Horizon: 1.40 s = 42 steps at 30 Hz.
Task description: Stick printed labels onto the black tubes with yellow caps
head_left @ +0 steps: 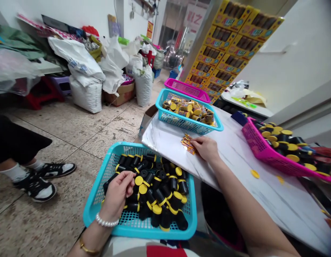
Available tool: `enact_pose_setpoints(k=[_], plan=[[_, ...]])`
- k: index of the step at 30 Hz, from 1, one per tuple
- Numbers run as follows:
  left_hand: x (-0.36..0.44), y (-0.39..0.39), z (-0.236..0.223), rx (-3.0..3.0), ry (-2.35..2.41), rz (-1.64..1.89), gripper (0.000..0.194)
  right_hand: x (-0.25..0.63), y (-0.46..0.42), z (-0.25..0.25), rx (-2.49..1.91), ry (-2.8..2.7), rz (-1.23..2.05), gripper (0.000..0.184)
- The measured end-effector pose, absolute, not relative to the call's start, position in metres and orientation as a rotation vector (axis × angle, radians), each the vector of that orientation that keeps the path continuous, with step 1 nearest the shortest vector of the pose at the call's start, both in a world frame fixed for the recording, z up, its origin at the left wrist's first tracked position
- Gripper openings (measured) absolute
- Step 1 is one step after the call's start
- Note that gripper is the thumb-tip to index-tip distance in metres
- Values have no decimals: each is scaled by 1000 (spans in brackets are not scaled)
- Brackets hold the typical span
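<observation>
My left hand (117,192) reaches into the turquoise basket (101,210) on my lap, its fingers curled over a black tube with a yellow cap (137,182) among several such tubes. My right hand (206,148) rests on the white table (235,167), fingertips pinching a small stack of orange-yellow labels (188,143). Whether the left hand fully grips a tube is partly hidden by the fingers.
A second turquoise basket (189,125) with labelled tubes stands further back on the table, a pink basket (186,89) behind it. Another pink basket (264,151) of tubes sits at right. Loose yellow caps (255,174) lie on the table. Another person's legs and sneakers (36,178) are at left. Sacks and boxes line the wall.
</observation>
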<state>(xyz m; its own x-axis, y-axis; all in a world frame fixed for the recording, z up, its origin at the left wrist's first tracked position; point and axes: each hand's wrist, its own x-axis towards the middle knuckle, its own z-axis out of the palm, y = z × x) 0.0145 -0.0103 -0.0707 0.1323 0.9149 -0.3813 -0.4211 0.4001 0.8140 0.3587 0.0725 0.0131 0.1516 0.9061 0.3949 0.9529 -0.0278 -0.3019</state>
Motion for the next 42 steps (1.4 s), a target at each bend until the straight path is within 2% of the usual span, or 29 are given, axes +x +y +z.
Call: enact_pose_setpoints(k=[5,8,13,15,18,21,24,27,32,34,38,40,42], plan=[[16,-13,-65,622,1027,1076,29,341,48,24,-1898,-1733,-286,22],[19,-20,-58,732,1008,1055,28,296,16,27,-1677,-1797,-386,16],[25,-27,-51,863,932,1065,31,203,-39,0,-1313,-2199,-141,11],[24,-25,-52,865,949,1068,26,183,-50,-12,-1255,-2225,-58,11],[21,-21,-54,872,1000,1059,17,176,-51,-17,-1291,-2098,193,12],[20,-21,-54,885,1030,1045,15,181,-44,-11,-1456,-1870,638,30],[22,-24,-53,907,1042,1043,15,180,-40,-10,-1561,-1754,1140,19],[23,-27,-54,956,1098,1071,16,173,-43,-13,-1681,-1715,1260,27],[20,-24,-57,969,1175,1128,20,194,-35,5,-1723,-1661,1076,27],[19,-22,-58,946,1205,1150,22,222,-18,19,-1773,-1687,692,26],[19,-22,-59,982,1187,1145,21,281,22,38,-1907,-1757,-306,26],[19,-23,-59,1003,1172,1122,20,288,27,38,-1914,-1736,-554,34],[20,-25,-59,1027,1166,1100,19,271,16,32,-1822,-1732,-515,40]])
